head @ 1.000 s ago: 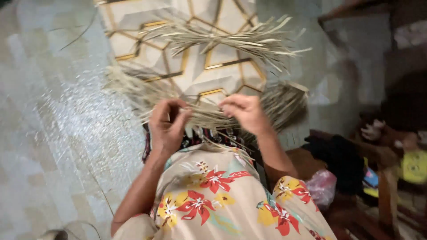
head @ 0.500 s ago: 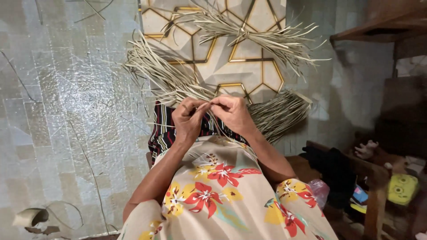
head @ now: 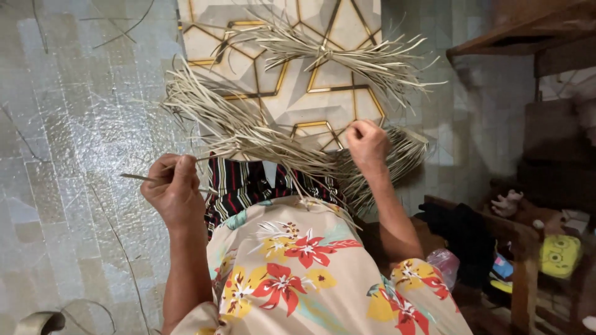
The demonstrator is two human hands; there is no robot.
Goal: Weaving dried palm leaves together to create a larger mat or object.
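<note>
On the near side of the scene, a lap covered by flowered cloth point(head: 298, 260) filled the lower centre, with a striped cloth point(head: 248, 183) showing just beyond it. Left hand point(head: 175, 189) was out to the left over the pale tiled floor point(head: 68, 142), its fingers closed on a thin dry strip point(head: 139, 178) whose end stuck out to the left of the fist. Right hand point(head: 367, 144) was raised farther off and to the right, fingers curled shut; what it pinched could not be made out, though it sat against the loose strips point(head: 273, 149) lying across the knees. Those strips fanned out to the far left and hid part of the striped cloth. A tied bundle of strips point(head: 335, 53) lay farther off on a mat with gold hexagon lines point(head: 323, 105), well apart from both hands. Another flat sheaf point(head: 400, 152) lay just right of the right hand. At the right stood dark wooden furniture point(head: 515, 236), with a dark cloth point(head: 465, 229), a pink bag point(head: 447, 260) and a yellow toy point(head: 559, 254) near it. A curled scrap point(head: 37, 321) lay on the floor at near left.
</note>
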